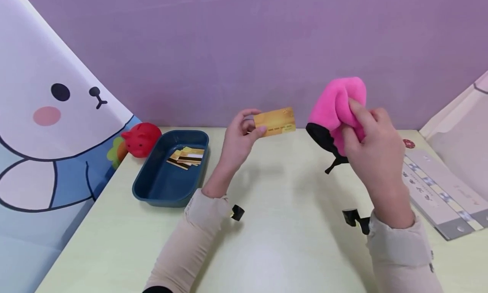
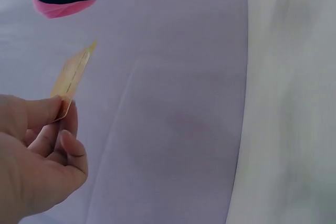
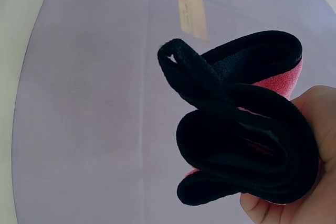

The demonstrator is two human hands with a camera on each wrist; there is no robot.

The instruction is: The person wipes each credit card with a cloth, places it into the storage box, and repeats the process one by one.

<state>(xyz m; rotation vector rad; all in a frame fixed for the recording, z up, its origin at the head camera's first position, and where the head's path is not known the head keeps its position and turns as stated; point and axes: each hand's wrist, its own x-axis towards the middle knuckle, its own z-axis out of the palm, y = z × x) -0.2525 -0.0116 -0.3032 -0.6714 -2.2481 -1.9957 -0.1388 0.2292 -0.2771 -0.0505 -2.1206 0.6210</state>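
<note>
A gold bank card point(image 1: 275, 121) is pinched between the thumb and fingers of my left hand point(image 1: 238, 142), held up over the table. In the left wrist view the card point(image 2: 72, 77) tilts upward from the fingertips. My right hand point(image 1: 375, 151) grips a folded pink fleece cloth point(image 1: 335, 102) with black edging, raised above the table to the right of the card. The right wrist view shows the cloth's black edging point(image 3: 247, 145) in folds, and a black loop point(image 3: 184, 69) sticks out toward the card. Card and cloth are apart.
A dark blue tray point(image 1: 152, 191) at the left has several gold cards point(image 1: 187, 157) in it. Behind it, a red piggy bank point(image 1: 142, 139) stands near the table's edge. A grey flat box point(image 1: 446, 195) and a small red disc point(image 1: 409, 144) lie at the right.
</note>
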